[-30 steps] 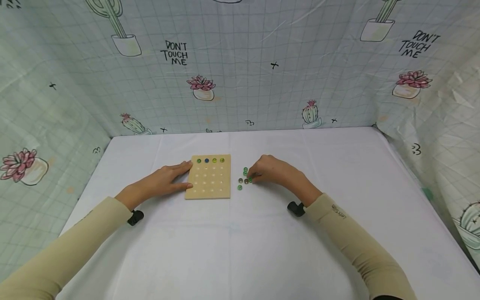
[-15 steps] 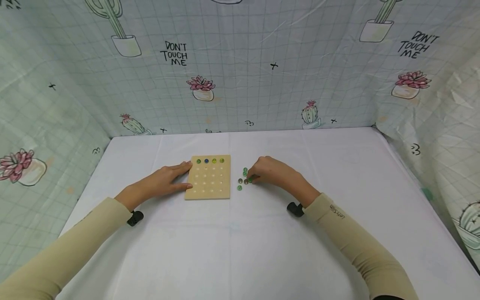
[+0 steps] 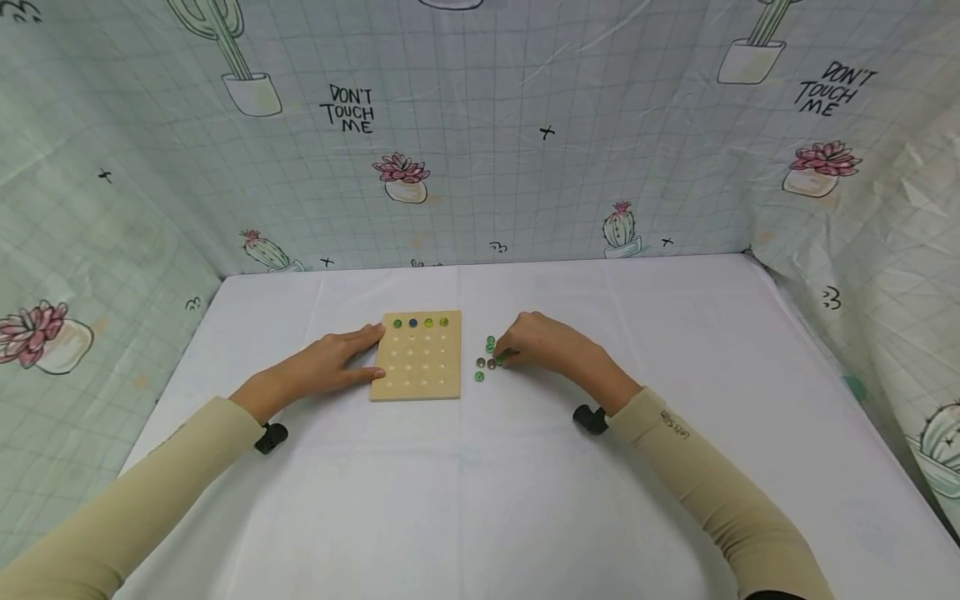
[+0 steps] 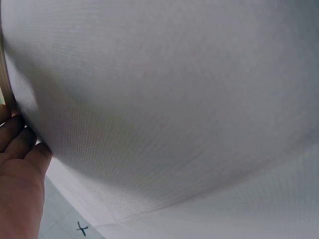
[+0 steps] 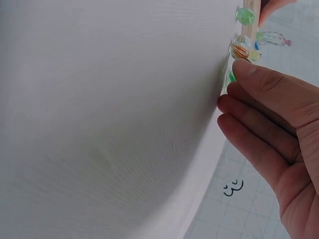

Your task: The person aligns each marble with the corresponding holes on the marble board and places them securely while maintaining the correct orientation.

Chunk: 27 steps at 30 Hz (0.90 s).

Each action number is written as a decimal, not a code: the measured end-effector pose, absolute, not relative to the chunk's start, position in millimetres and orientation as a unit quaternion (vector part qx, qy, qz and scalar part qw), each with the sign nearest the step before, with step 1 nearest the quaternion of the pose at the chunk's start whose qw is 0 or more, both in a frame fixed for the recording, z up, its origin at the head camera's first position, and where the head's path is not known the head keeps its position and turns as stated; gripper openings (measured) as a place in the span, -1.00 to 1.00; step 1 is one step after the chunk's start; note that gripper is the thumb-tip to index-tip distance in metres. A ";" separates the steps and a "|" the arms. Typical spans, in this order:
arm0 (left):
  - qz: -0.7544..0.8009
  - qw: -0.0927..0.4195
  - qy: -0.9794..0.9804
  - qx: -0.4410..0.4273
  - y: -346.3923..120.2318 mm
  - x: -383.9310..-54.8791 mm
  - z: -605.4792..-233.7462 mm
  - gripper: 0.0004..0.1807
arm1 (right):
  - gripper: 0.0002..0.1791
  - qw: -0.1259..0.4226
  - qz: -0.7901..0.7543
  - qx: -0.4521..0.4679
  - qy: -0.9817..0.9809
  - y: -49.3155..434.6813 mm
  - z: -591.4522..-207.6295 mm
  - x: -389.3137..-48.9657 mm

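A square wooden board point(image 3: 416, 360) with rows of small hollows lies on the table. Along its far row sit a few glass marbles, among them a blue marble point(image 3: 412, 322) and a yellow-green marble point(image 3: 428, 322). My left hand point(image 3: 322, 364) rests against the board's left edge, fingers extended and thumb at the near-left side. Right of the board, my right hand point(image 3: 546, 342) pinches a green marble point(image 3: 499, 360) at table level, mostly covered by the fingertips. An orange-swirled marble point(image 5: 240, 49) shows just beyond the right thumb in the right wrist view.
Close to the right fingertips lie loose marbles: a green marble point(image 3: 479, 377) nearest me, a brownish marble point(image 3: 481, 362), and green ones farther back. White cloth covers the table point(image 3: 465, 500). A printed cloth backdrop point(image 3: 480, 125) stands behind and at both sides.
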<state>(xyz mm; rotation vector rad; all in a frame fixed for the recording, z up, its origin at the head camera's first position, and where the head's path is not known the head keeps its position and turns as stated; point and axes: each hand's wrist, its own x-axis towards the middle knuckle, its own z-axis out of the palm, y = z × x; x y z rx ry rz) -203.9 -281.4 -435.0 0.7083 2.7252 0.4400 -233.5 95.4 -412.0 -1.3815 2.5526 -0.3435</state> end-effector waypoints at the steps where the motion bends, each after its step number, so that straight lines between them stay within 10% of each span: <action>1: 0.151 0.145 0.946 0.245 -281.3 -203.9 -435.2 -0.01 | -0.81 0.110 -0.117 -0.469 0.869 95.4 -411.6 -233.5; 27: 0.147 0.149 0.948 0.241 -279.6 -204.1 -434.1 0.00 | -0.80 0.080 -0.129 -0.443 0.884 94.2 -398.3 -233.5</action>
